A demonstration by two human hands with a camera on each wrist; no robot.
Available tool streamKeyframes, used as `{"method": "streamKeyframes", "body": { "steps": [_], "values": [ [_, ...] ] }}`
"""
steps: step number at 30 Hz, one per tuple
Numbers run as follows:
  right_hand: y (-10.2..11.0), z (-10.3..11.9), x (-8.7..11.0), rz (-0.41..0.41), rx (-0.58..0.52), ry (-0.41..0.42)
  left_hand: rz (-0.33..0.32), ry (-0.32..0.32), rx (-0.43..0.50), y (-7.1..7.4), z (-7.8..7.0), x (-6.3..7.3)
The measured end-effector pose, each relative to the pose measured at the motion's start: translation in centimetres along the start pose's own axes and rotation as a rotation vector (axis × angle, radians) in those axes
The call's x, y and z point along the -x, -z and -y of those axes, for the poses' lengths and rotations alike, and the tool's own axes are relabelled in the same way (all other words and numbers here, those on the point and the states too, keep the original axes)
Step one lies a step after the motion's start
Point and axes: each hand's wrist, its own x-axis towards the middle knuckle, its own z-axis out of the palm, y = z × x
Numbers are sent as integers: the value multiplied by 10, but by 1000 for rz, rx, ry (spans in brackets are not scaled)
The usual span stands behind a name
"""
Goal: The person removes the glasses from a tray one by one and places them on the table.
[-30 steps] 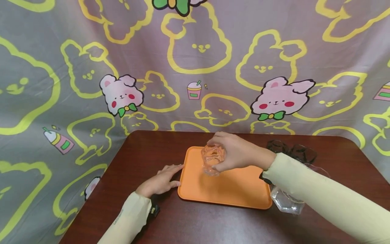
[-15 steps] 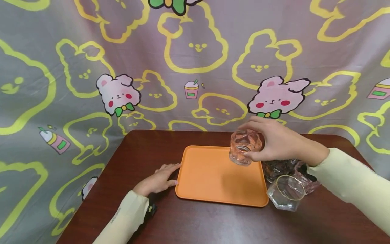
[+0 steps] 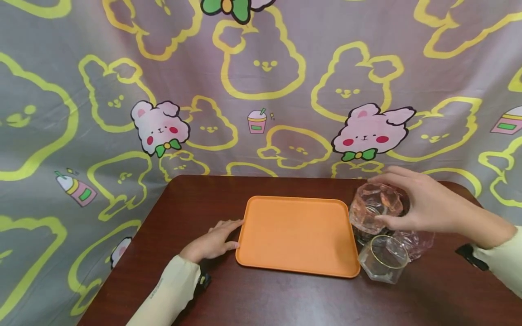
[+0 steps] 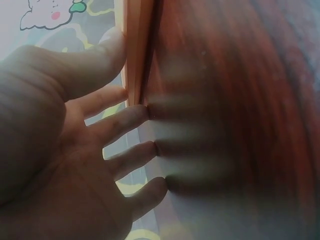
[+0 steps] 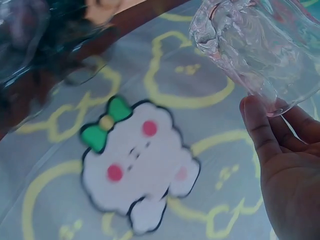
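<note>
My right hand (image 3: 434, 203) holds a clear, faceted drinking glass (image 3: 371, 206) by its side, between thumb and fingers, above the right edge of the orange tray (image 3: 293, 235). In the right wrist view, the thumb presses the wall of that glass (image 5: 265, 55) close to its rim. My left hand (image 3: 210, 243) lies at the tray's left side with fingers extended. The left wrist view has its fingertips on the tabletop and against the tray's edge (image 4: 134, 55). Nothing lies on the tray.
Right of the tray stands a gold-rimmed hexagonal glass (image 3: 383, 265), with a pinkish glass (image 3: 420, 242) just behind it. Dark glass (image 3: 362, 236) shows partly beneath the held one. A patterned curtain (image 3: 261, 81) hangs behind the brown table (image 3: 195, 199).
My right hand has carried the clear glass from above the tray's middle rightward to over the grouped glasses. The left hand has stayed at the tray's left edge.
</note>
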Motion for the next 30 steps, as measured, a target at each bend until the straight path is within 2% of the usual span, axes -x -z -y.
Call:
{"method": "streamKeyframes", "body": {
  "steps": [4, 8, 13, 17, 19, 21, 26, 30],
  "values": [
    [13, -6, 31, -64, 38, -59, 18, 11, 10, 1, -2, 1],
    [23, -13, 58, -116, 53, -81, 18, 22, 12, 2, -4, 1],
    [22, -29, 90, -215, -16, -27, 14, 24, 6, 2, -3, 2],
    [16, -40, 118, -254, -136, 41, 16, 26, 7, 1, -2, 2],
    [12, -41, 132, -257, -157, 43, 13, 27, 8, 1, -1, 3],
    [5, -39, 145, -256, -157, 25, 11, 34, 3, 1, 0, 3],
    [-15, -24, 172, -224, -63, -158, 8, 40, -8, 0, 0, 2],
    [-31, -17, 186, -194, -3, -251, 6, 32, -6, -1, -1, 0]
  ]
}}
